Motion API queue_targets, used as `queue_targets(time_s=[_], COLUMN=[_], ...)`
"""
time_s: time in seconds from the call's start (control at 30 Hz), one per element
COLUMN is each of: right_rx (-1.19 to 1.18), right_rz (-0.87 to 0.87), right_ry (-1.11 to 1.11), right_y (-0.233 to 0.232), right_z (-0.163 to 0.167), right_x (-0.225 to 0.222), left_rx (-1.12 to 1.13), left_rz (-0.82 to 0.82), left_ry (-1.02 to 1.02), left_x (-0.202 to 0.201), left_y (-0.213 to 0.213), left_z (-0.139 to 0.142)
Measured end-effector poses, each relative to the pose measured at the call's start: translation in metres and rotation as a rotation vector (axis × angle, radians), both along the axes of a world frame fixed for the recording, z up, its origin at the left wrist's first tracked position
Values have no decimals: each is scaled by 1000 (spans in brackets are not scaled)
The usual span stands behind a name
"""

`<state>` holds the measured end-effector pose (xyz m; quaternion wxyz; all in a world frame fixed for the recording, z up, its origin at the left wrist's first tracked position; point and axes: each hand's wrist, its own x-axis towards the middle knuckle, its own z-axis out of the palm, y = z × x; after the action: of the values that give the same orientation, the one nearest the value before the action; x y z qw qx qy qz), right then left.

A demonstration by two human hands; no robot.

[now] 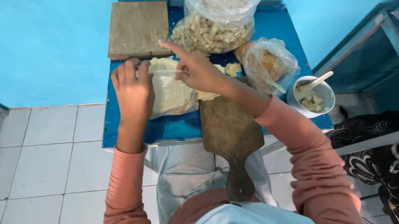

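Observation:
My left hand (132,90) rests flat on the left edge of a pale stack of thin dough sheets in clear plastic (171,94) on the small blue table (126,130). My right hand (196,69) pinches the top of the stack near its upper edge, index finger pointing away. More pale dough pieces (231,69) lie just beyond that hand. A brown wooden paddle board (230,138) lies under my right forearm, its handle hanging over the table's near edge.
A square wooden board (137,28) sits at the back left. A large clear bag of rolled pieces (217,22) stands behind, a smaller bag of orange-brown filling (266,64) to the right, then a white cup with a spoon (314,95). A metal-framed blue shelf (393,55) is at right.

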<state>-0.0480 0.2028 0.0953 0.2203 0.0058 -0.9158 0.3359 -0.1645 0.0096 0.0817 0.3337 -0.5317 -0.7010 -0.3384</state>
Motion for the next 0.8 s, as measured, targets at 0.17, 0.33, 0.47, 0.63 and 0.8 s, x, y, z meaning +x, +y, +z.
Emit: queue_targets(time_s=[0.17, 0.33, 0.47, 0.63, 0.8], right_rx=[28, 173, 108, 316, 405], right_rz=[-82, -144, -199, 26, 95], right_ry=[69, 99, 89, -88, -287], right_y=[16, 22, 41, 59, 48], right_z=[-35, -33, -13, 5, -6], right_x=[-25, -9, 20, 48, 53], left_rx=[-57, -307, -354, -367, -425], left_rz=[-109, -9, -81, -109, -74], left_ry=[-85, -155, -153, -168, -228], left_x=[42, 17, -4, -20, -33], left_y=[6, 22, 23, 31, 38], left_z=[-44, -64, -71, -71, -64])
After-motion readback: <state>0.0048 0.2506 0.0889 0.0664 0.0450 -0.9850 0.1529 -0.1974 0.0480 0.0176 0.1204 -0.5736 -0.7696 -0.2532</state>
